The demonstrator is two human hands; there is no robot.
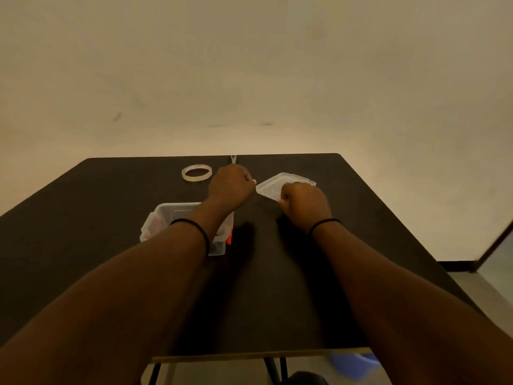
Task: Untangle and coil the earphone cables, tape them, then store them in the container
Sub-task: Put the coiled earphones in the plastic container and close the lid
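- Both hands are curled into loose fists over the dark table [111, 207], seen from the back, so what the fingers pinch is mostly hidden.
- Left hand [230, 186]: fingers folded under, with a small pale bit showing at its right edge, just off the knuckles; whether that is tape or cable I cannot tell.
- Right hand [304, 202]: fingers curled tight, thumb side toward the left hand; what it grips, if anything, cannot be made out. It overlaps the near corner of the clear lid [280, 184].
- Earphone cable itself is not plainly visible between the hands; the picture is too dim and soft there.
- Taking the lid as the landmark: it lies flat on the table, partly under the right hand, and the left hand sits just to its left.
- Further left of the lid, and a little farther back, lies a roll of clear tape [196, 173], flat on the table.
- Behind the lid's left end, a pair of scissors [232, 159] pokes out past the left hand, tips toward the far table edge.
- Nearer than the lid and to its left stands the clear container [169, 215], open, crossed by the left forearm; something reddish shows inside at its left wall, and an orange piece [229, 237] shows at its right side.
- Each wrist carries a thin black band [323, 223].
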